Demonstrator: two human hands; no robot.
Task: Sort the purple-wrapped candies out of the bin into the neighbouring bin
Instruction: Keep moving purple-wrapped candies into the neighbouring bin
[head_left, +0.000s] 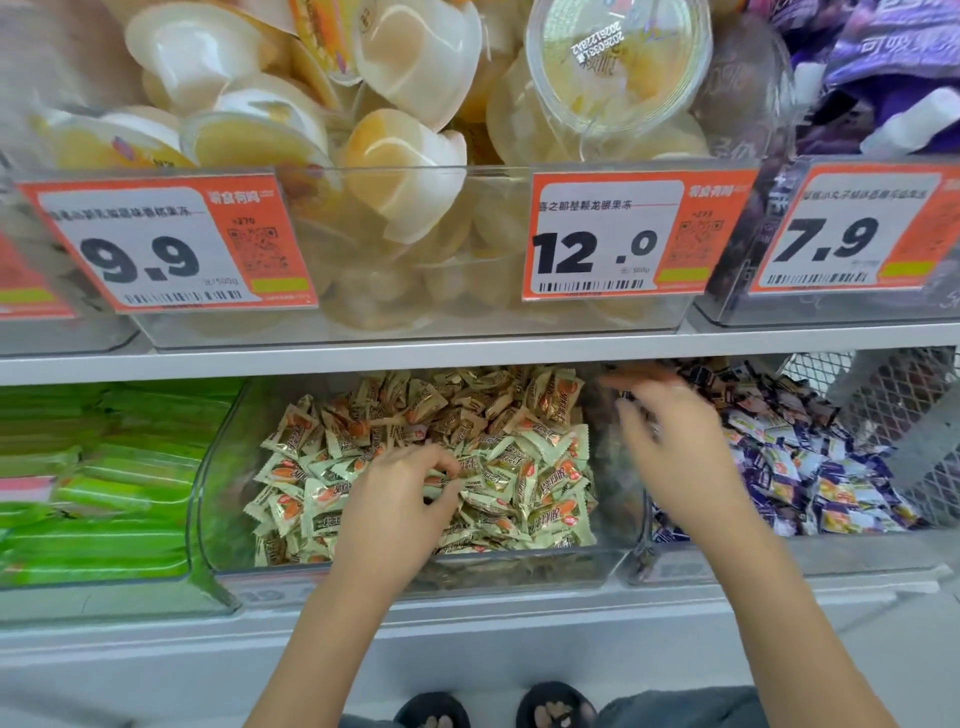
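Note:
The middle clear bin on the lower shelf holds a heap of cream-and-gold wrapped candies. The neighbouring bin on its right holds purple-wrapped candies. My left hand is down in the cream heap, with fingers and thumb curled round a candy whose colour is hidden. My right hand is blurred above the wall between the two bins. It seems to pinch a dark purple-wrapped candy between thumb and fingers.
A bin of green packets stands to the left. The shelf above hangs low over the bins and carries jelly cups and orange price tags. A wire mesh panel closes off the right side.

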